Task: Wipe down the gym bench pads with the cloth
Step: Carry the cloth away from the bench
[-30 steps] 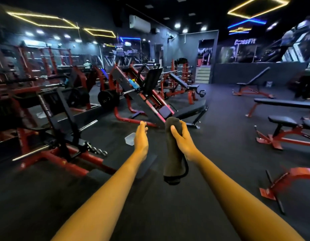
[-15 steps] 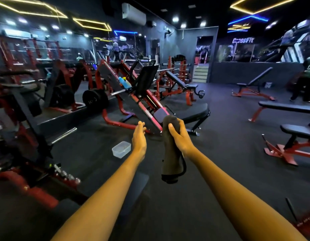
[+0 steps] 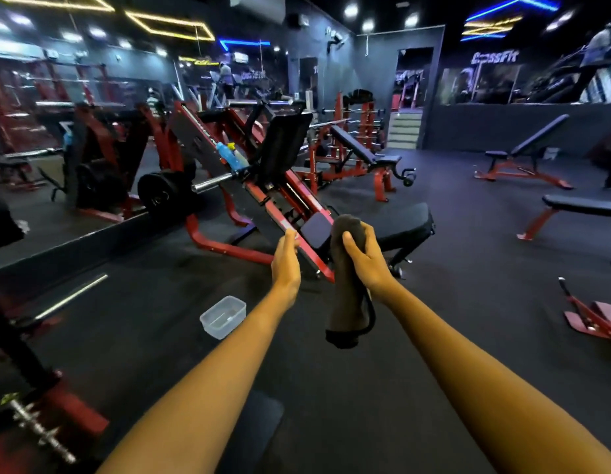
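Observation:
My right hand (image 3: 364, 260) grips a dark cloth (image 3: 347, 299) near its top, and the rest of it hangs down in front of me. My left hand (image 3: 286, 265) is held out beside it with straight fingers, empty. Just beyond both hands lies the black seat pad (image 3: 405, 222) of a red leg-press machine, with a small black pad (image 3: 316, 230) to its left. More black bench pads stand farther off: an incline bench (image 3: 357, 147) behind the machine, a flat bench (image 3: 584, 206) at right, another incline bench (image 3: 536, 136) at far right.
A clear plastic container (image 3: 223, 316) sits on the dark rubber floor left of my forearm. The red leg-press frame (image 3: 229, 246) with weight plates (image 3: 160, 193) stands ahead left, with a blue spray bottle (image 3: 229, 155) on it. Red equipment feet lie at right (image 3: 591, 313).
The view has moved closer to the leg-press machine and its seat pad. Both hands stay stretched out, the right one still holding the cloth. The plastic container now lies nearer and lower.

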Action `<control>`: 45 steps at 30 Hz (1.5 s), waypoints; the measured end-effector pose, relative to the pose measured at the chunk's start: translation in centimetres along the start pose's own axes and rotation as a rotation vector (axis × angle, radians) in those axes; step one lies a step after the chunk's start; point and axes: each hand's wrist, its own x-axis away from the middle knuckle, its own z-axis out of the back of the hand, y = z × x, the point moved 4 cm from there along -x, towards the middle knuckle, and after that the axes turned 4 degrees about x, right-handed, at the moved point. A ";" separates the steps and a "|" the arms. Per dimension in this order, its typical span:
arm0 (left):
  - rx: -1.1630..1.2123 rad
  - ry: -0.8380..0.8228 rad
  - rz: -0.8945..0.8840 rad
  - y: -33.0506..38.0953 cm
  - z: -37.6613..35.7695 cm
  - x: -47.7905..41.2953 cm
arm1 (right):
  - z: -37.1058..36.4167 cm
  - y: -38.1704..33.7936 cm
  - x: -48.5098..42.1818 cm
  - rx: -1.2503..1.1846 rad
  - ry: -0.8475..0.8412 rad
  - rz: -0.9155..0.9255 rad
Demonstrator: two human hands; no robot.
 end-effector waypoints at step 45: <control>0.011 1.060 0.310 -24.9 23.5 -78.1 | -50.9 43.1 -76.7 0.188 -1.151 0.049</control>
